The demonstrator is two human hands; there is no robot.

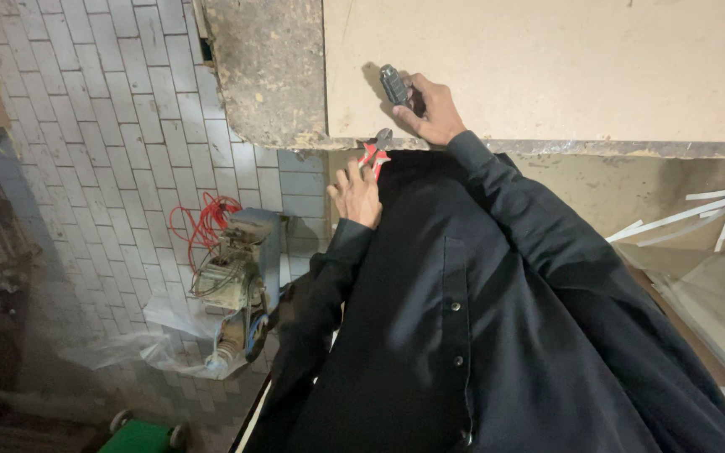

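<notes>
The person wore a black long-sleeved garment that covered both arms down to the wrists and fell loosely over the torso. The left sleeve point(316, 294) ended in a plain, snug cuff, and the right sleeve point(564, 243) ran broad and creased from shoulder to wrist. A stitched seam ran down the front, edging what looked like a flat pocket or placket (the dark cloth made it hard to tell which). Three small round metal snaps point(456, 307) sat in a line beside that seam. Both hands were bare, without gloves, rings or a watch.
</notes>
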